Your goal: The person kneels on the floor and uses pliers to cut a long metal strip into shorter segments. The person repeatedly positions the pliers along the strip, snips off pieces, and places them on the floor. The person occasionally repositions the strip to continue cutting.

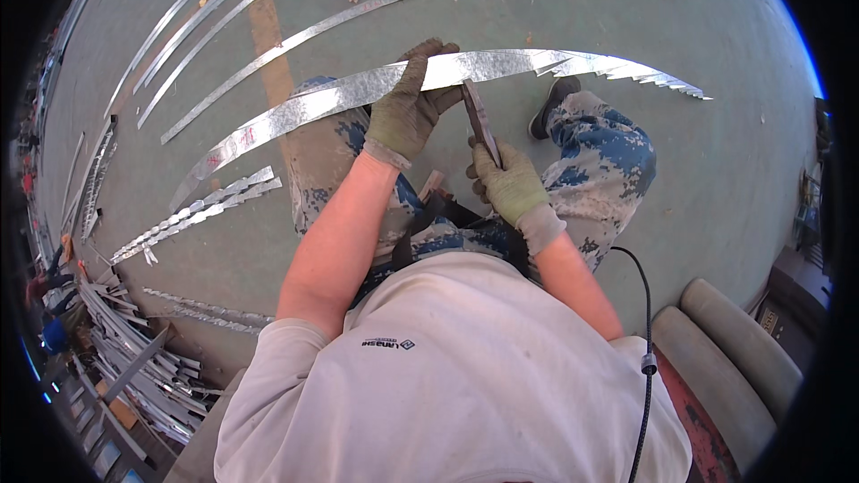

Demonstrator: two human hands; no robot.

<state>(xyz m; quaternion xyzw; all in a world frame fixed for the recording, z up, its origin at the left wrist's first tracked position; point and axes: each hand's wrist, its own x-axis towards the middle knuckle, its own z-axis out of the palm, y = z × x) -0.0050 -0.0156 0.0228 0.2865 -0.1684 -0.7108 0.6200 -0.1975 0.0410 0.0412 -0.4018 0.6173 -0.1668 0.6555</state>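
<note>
A long, shiny sheet-metal strip arches across my lap. Its right part is cut into a row of overlapping, saw-like tabs. My left hand, in a greenish work glove, is closed around the strip near its middle, with fingers above and below it. In my gloved right hand is a dark, long metal tool that looks like metal snips. Their tip meets the strip's lower edge just right of my left hand. My right fingers wrap around the handle end, which is mostly hidden.
Several plain metal strips lie on the green floor ahead. Toothed strips lie at the left, beyond a heap of metal offcuts. Grey padded cushions stand at the lower right. A black cable hangs beside my right arm.
</note>
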